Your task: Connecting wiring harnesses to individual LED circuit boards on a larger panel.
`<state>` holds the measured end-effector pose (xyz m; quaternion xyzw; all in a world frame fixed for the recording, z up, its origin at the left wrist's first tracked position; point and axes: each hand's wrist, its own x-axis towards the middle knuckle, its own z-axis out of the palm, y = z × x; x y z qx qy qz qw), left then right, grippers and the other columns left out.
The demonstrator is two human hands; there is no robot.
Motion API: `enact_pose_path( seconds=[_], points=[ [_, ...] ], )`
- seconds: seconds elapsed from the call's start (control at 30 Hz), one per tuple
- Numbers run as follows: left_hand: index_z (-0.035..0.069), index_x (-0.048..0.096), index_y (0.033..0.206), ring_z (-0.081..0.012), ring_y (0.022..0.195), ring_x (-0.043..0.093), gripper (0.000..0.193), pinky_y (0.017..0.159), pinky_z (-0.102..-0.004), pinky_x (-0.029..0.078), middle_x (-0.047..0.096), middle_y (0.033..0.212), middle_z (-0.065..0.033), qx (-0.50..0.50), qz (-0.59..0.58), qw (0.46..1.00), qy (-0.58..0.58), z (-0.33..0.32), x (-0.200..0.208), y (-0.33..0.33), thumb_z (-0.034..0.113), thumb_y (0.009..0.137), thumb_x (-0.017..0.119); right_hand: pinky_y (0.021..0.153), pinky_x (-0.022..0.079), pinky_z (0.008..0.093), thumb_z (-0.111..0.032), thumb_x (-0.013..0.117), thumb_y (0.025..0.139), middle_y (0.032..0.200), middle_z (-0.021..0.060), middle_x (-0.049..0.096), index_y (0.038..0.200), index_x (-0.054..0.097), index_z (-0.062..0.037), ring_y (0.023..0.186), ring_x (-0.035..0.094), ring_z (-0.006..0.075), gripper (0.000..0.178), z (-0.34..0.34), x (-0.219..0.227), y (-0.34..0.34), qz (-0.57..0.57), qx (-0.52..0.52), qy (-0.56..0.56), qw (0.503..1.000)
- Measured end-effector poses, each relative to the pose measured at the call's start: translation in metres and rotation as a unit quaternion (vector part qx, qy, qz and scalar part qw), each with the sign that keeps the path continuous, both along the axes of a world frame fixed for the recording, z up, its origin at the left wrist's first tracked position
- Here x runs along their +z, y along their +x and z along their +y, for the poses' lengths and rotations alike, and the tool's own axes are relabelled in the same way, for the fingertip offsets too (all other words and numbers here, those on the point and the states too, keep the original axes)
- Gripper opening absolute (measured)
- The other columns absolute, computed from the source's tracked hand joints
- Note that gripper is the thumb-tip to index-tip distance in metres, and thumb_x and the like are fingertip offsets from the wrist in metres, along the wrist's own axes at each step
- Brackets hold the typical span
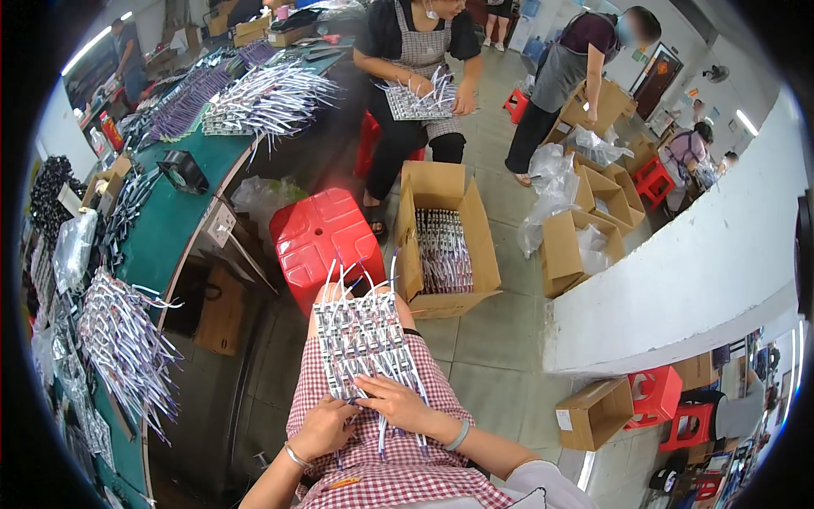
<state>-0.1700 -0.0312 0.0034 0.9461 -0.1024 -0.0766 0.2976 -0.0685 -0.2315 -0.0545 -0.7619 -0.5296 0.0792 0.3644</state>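
Observation:
A panel of small circuit modules [360, 335] with white and purple-tipped wires lies on my lap, over a red-and-white checked apron [318, 382]. Several wires stick up past its far edge, and others hang over its near edge. My left hand [325, 427] is closed at the panel's near left corner, its fingers bent inward. From the right, my right hand [394, 403] reaches across the near edge, fingers drawn together over the lowest modules. The fingertips of both hands meet around the wire ends there; what they pinch is too small to make out.
A red plastic stool [326, 242] stands beyond my knees. Right of it, an open cardboard box [487, 254] holds stacked panels. Wired panels [127, 348] and a black fan [182, 172] lie on the green table [165, 225]. A seated co-worker [420, 76] holds another panel; a white wall [678, 280] stands right.

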Motion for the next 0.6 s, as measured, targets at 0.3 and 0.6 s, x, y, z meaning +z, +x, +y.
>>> enact_pose_path(
  seconds=[0.3, 0.6],
  points=[
    [0.004, 0.067, 0.11, -0.0353, 0.093, 0.057, 0.049, 0.087, -0.0432, 0.048, 0.062, 0.095, -0.0128, -0.07, 0.056, 0.995, -0.048, 0.009, 0.016, 0.006, 0.017, 0.066, 0.083, 0.111, 0.042, 0.0449, 0.001, 0.06, 0.084, 0.143, 0.0148, 0.054, 0.114, 0.07, -0.0053, 0.135, 0.05, 0.03, 0.032, -0.012, 0.001, -0.011, -0.011, -0.01, -0.002, 1.0],
    [0.0, 0.066, 0.116, -0.0214, 0.093, 0.07, 0.034, 0.082, -0.0321, 0.055, 0.072, 0.1, -0.0173, 0.333, -0.006, 0.909, -0.25, 0.063, 0.009, 0.084, 0.008, 0.084, 0.073, 0.097, 0.051, 0.0399, 0.005, 0.055, 0.087, 0.128, 0.0147, 0.065, 0.116, 0.07, -0.0057, 0.115, 0.063, 0.0307, 0.034, -0.026, 0.08, 0.008, 0.134, 0.032, -0.042, 0.99]
  ],
)
